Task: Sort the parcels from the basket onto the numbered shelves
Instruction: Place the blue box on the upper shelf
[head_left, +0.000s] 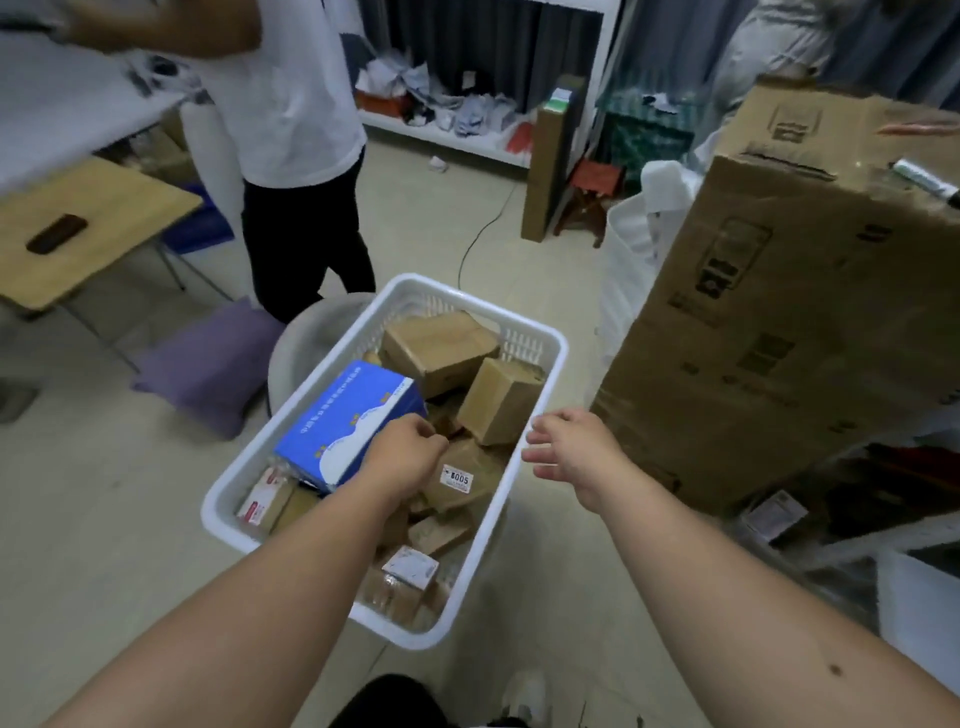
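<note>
Left hand (410, 447) curled among the parcels in the basket (540, 395), touching the blue box (343, 421) (what it grips, if anything, is hidden); right hand (566, 447) spread, empty. Box probably light and stiff: grip opposite faces.

Dim even light, blurred warped edges, soft shadows

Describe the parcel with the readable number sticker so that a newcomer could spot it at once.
Find the white basket on the floor. Beside the blue box, just right of the left hand, lies a crumpled brown parcel. Only it shows a white sticker ending 005.
</note>
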